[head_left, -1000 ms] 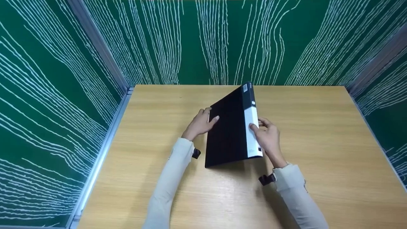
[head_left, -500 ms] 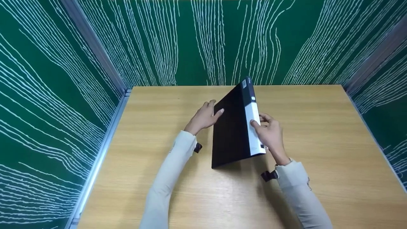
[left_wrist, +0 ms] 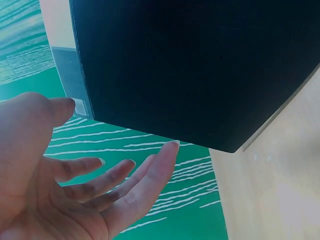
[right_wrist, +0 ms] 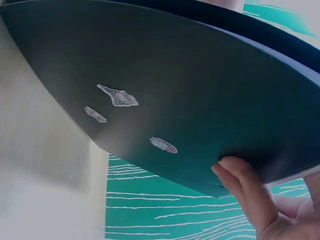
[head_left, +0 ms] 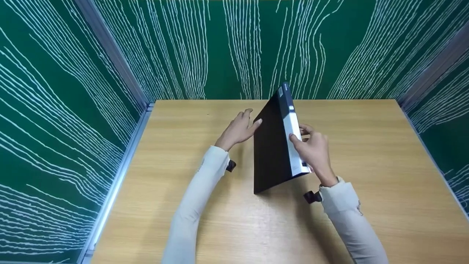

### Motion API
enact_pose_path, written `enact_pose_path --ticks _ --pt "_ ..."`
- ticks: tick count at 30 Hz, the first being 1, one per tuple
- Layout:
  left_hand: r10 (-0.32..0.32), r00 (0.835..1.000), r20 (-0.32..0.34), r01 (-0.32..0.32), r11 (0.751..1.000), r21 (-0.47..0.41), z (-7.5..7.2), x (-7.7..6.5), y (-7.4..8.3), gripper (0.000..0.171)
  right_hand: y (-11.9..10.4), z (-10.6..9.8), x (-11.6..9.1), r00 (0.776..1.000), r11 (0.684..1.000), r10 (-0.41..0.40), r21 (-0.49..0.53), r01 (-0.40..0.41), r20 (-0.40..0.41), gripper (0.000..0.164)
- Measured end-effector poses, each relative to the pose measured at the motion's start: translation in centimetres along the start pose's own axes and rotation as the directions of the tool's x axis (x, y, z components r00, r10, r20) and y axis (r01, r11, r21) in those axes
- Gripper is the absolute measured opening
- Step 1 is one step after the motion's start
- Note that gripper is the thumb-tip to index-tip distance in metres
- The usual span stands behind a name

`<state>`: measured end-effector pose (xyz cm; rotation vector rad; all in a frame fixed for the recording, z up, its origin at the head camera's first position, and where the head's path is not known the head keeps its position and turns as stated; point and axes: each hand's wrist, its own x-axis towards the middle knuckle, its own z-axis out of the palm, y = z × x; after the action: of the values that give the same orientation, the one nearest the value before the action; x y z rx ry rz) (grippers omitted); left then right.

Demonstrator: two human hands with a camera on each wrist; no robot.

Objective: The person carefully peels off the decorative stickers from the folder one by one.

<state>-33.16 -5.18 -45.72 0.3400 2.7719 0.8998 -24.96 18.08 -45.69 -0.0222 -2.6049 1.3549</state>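
Observation:
A black file folder point(head_left: 271, 146) stands tilted above the table, its spine part black and part white point(head_left: 294, 141) facing right. My right hand point(head_left: 313, 150) pinches the spine, thumb on the white part and fingers behind on the other cover. In the right wrist view that cover point(right_wrist: 200, 100) bears several torn pale patches, and the fingers of my right hand point(right_wrist: 250, 195) press on it. My left hand point(head_left: 238, 128) is at the folder's left edge with fingers spread. In the left wrist view, the fingers of the left hand point(left_wrist: 100, 175) are relaxed beside the dark cover point(left_wrist: 190, 70); contact is unclear.
The folder is over a light wooden table point(head_left: 366, 165). Green walls point(head_left: 234, 47) with white wavy lines rise at the back and both sides. A metal rail point(head_left: 121, 176) runs along the table's left edge. Small black cameras point(head_left: 312, 197) sit at both wrists.
The folder has shifted right and slightly away, turning more edge-on. My left hand has moved up and right alongside it, its fingers spreading. My right hand keeps its hold on the spine.

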Motion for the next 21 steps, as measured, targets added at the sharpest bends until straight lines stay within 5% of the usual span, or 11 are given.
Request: enact_pose_path --ticks 21 --pt "-0.016 1.0 0.012 0.017 0.997 -0.079 -1.0 0.1 2.6 0.08 -3.0 0.1 -0.6 0.972 0.968 -0.232 -0.107 0.227 -0.038 0.04"
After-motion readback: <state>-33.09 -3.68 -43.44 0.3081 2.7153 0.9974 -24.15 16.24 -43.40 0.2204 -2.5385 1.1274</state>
